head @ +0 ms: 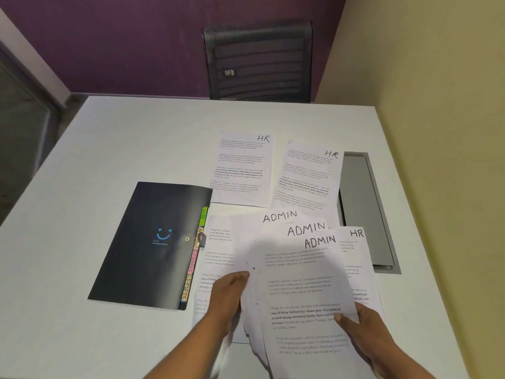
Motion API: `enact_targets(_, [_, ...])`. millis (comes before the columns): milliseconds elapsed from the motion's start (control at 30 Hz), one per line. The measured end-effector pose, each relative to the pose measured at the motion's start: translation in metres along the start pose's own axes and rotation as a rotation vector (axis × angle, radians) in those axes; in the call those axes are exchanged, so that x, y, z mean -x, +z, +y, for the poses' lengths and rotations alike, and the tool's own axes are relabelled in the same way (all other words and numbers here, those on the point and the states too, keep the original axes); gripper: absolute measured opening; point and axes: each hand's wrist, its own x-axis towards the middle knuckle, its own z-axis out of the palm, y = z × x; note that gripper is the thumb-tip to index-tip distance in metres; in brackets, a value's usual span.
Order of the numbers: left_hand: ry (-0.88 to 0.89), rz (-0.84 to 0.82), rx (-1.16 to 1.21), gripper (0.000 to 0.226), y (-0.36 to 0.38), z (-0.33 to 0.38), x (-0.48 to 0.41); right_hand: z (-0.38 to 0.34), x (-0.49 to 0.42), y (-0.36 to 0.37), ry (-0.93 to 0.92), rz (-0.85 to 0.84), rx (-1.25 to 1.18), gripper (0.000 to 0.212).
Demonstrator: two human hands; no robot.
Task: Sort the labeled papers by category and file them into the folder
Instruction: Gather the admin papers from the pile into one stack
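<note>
Lower centre: fan of ADMIN papers [300, 283], pinched at its left edge by the left grip [228, 296], held at its right edge by the right grip [366, 332], thumb on top. Under the fan, lower right: one HR paper [358, 258]. Upper centre, flat on the bench [109, 138]: two HR sheets [241, 170]. Left of centre, just beside the fan: closed black folder [147, 242].
</note>
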Motion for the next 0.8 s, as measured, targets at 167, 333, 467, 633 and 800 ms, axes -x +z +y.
enact_targets(167, [0.088, 0.059, -0.06, 0.032, 0.002, -0.006, 0.001, 0.006, -0.001, 0.007, 0.019, 0.002, 0.137, 0.013])
enact_targets(333, [0.096, 0.098, -0.077, 0.059, 0.004, -0.001, 0.005, 0.006, 0.004, -0.002, -0.01, 0.136, 0.204, 0.01])
enact_targets(467, [0.071, 0.146, -0.087, 0.044, 0.008, 0.001, 0.004, 0.011, 0.011, -0.024, 0.0, 0.154, 0.197, 0.013])
enact_targets(633, [0.023, 0.167, -0.117, 0.024, 0.01, 0.003, 0.0, 0.018, 0.018, -0.042, 0.005, 0.078, 0.262, 0.016])
enact_targets(800, [0.079, 0.11, -0.15, 0.016, 0.011, 0.006, 0.004, 0.021, 0.018, -0.04, -0.016, 0.024, 0.25, 0.013])
